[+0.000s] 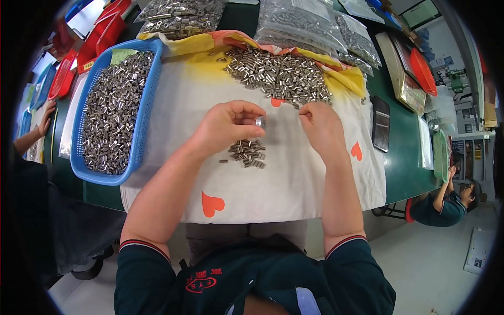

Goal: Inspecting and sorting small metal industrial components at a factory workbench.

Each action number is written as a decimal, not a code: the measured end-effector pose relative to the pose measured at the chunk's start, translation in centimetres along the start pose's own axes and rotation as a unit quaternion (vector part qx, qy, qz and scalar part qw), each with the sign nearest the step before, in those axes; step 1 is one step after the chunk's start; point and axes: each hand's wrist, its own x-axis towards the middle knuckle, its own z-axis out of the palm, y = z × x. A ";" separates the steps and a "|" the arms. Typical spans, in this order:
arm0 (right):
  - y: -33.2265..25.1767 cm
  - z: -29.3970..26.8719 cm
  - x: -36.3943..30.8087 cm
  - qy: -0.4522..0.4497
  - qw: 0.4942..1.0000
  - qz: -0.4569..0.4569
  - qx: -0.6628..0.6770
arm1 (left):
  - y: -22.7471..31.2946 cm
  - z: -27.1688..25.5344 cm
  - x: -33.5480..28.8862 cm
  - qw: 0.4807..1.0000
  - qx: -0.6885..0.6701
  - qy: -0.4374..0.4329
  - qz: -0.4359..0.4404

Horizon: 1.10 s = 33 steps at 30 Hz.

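My left hand (pixel 224 127) is closed, with a small round silver metal piece (pixel 260 122) between thumb and fingers. Below it, a small heap of short metal cylinders (pixel 247 153) lies on the white cloth (pixel 273 194). My right hand (pixel 321 128) is pinched at the near right edge of a larger pile of short metal cylinders (pixel 278 73). Whatever its fingertips hold, if anything, is too small to make out.
A blue plastic basket (pixel 76 142) full of similar metal pieces stands left. Clear bags of metal parts (pixel 299 26) line the back. A dark phone (pixel 381 124) lies right on the green table (pixel 407 168). People sit left and far right; one person's hand (pixel 47 118) rests at the left.
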 end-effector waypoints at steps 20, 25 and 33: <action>-4.2 1.4 -1.8 0.051 0.953 -0.128 0.268 | -0.5 0.6 -0.2 0.998 0.032 0.042 0.027; -3.5 0.2 -1.4 -0.087 0.933 -0.048 0.345 | -0.4 0.7 -0.2 0.999 0.051 0.013 0.011; 1.0 0.2 0.6 0.027 0.965 0.100 0.241 | -0.2 0.9 -0.1 0.998 0.060 0.002 -0.008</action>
